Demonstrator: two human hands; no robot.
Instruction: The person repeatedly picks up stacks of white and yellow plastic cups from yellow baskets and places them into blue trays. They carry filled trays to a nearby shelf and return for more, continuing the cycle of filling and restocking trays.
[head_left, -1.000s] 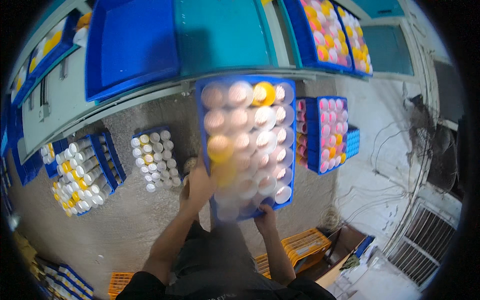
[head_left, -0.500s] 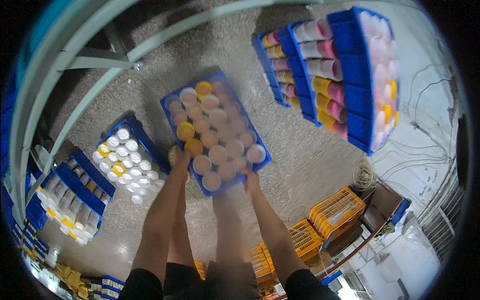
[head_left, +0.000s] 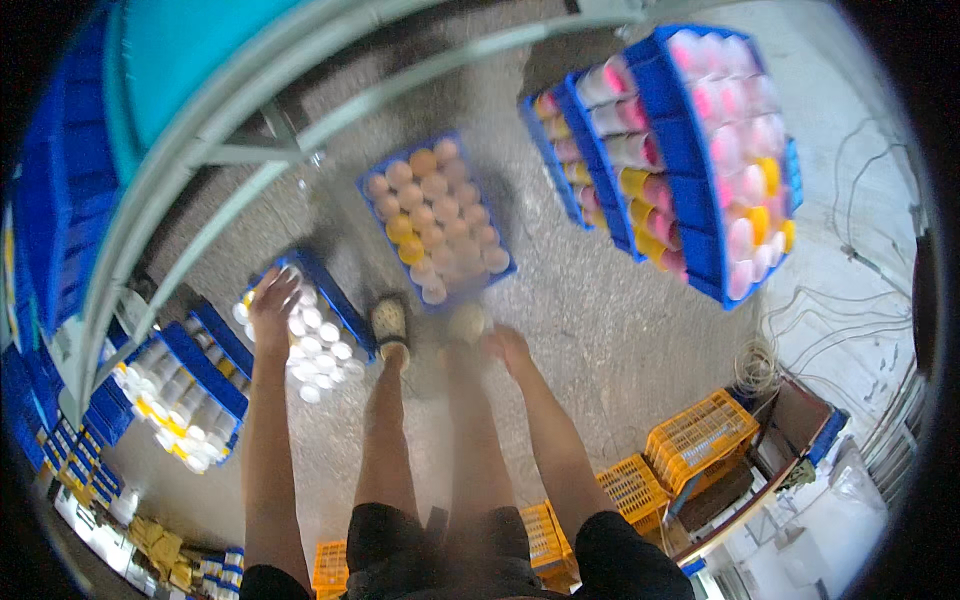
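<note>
A blue tray (head_left: 362,172) filled with rows of round cups, pinkish, white and yellow, lies ahead of my feet, apart from both hands. My left hand (head_left: 272,305) is stretched out over a blue tray of white and yellow cups (head_left: 313,335) on the left; its fingers are extended and blurred, and whether they touch the cups I cannot tell. My right hand (head_left: 508,348) is just short of the pinkish tray's near right corner, its fingers loosely apart with nothing in them.
At the right stands a tall stack of blue trays (head_left: 685,165) with pink, white and yellow cups. Another such stack (head_left: 195,375) stands at the left. Orange crates (head_left: 700,435) are at the lower right, by coiled cable (head_left: 757,365). A pale metal frame (head_left: 235,215) curves across the upper left.
Both hands have let go of the tray of pinkish cups, which now sits farther off. My left hand has moved left over the white cups; my right hand has drawn away from the tray.
</note>
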